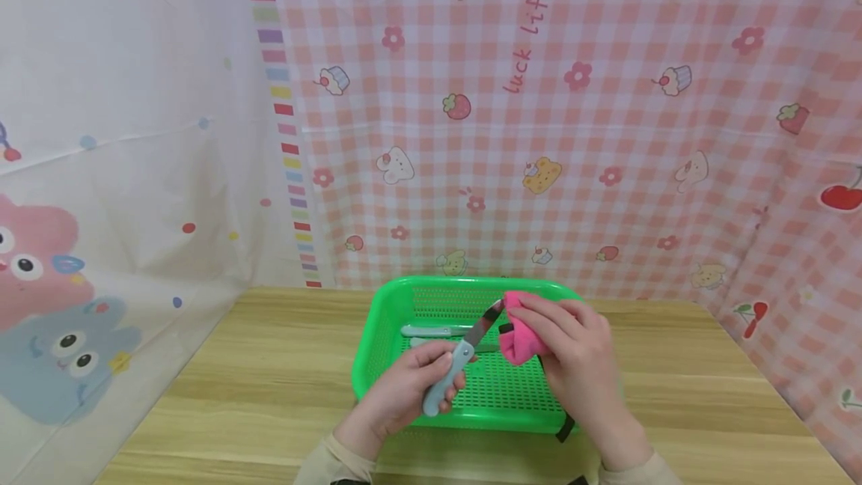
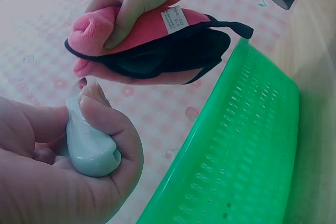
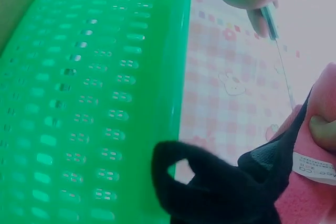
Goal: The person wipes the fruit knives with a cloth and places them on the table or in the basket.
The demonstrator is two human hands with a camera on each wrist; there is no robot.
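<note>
My left hand (image 1: 411, 384) grips a knife (image 1: 453, 370) by its pale blue-grey handle (image 2: 89, 148), the dark blade (image 1: 486, 322) pointing up and to the right. My right hand (image 1: 572, 354) holds a folded pink cloth (image 1: 518, 335) with a black edge and loop (image 3: 210, 182), wrapped over the upper part of the blade. In the right wrist view the thin blade (image 3: 283, 72) runs down into the cloth (image 3: 315, 182). Both hands are above a green perforated basket (image 1: 404, 298), which has two more knives (image 1: 431, 331) lying in it.
The basket sits on a light wooden table (image 1: 256, 380) near its back edge. Pink checked cartoon sheeting (image 1: 572, 133) hangs behind and to the right, and white cartoon sheeting (image 1: 121, 171) to the left. A black strap (image 1: 564, 429) hangs by my right wrist.
</note>
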